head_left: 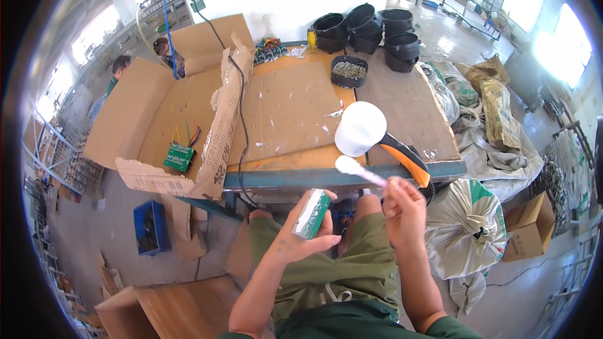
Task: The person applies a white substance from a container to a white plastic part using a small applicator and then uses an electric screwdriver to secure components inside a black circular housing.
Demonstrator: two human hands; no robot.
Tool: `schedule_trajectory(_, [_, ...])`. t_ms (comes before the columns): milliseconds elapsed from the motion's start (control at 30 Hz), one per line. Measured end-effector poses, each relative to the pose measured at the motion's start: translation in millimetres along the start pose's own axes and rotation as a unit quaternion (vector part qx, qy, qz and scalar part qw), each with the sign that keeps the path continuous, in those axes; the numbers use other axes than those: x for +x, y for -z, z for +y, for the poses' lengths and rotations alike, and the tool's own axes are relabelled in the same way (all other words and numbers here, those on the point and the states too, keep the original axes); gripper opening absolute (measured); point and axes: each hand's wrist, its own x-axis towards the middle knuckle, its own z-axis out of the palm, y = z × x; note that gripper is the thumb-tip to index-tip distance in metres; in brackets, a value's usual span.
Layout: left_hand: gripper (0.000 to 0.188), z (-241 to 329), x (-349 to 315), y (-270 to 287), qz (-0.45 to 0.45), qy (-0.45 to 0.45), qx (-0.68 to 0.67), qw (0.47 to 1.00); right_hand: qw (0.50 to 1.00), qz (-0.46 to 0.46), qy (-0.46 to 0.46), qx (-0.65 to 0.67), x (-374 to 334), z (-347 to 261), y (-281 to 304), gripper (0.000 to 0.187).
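My left hand (301, 233) is closed round a small green block-shaped case (319, 215) with a white face, held above my lap. In my right hand (404, 204) is a thin stick-like tool (372, 176) with a pale handle, its broad far end coated white; whether it is a brush or a spatula I cannot tell. That coated end is just below a white tub (360, 128) at the table's near edge. A similar green case (179, 157) with several coloured wires lies in the open cardboard box (129, 113) at the left.
An orange-and-black tool (407, 160) lies right of the tub. Black buckets (402, 50) and a black tray of small pieces (349, 71) stand farther back. A black cable (242, 97) crosses the table (289, 179). Sacks (468, 232) fill the right side; two people are at far left.
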Motion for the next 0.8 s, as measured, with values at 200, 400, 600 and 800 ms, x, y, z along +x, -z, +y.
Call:
schedule_trajectory(200, [0.069, 5, -1, -4, 0.029, -0.005, -0.027, 0.999, 0.885, 0.057, 0.300, -0.352, 71, -63, -31, 0.016])
schedule_trajectory(400, [0.076, -1, 4, -8, -0.075, -0.034, -0.329, 0.941, 0.790, 0.007, 0.305, -0.532, 100, -57, -33, 0.031])
schedule_trajectory(600, [0.093, -24, -25, -12, 0.174, 0.040, -0.007, 0.984, 0.832, 0.117, 0.280, -0.465, 28, -78, 57, 0.030])
schedule_trajectory(800, [0.066, -86, -34, 27, 0.162, 0.096, -0.176, 0.966, 0.671, 0.395, 0.292, -0.556, -46, -118, 230, 0.018])
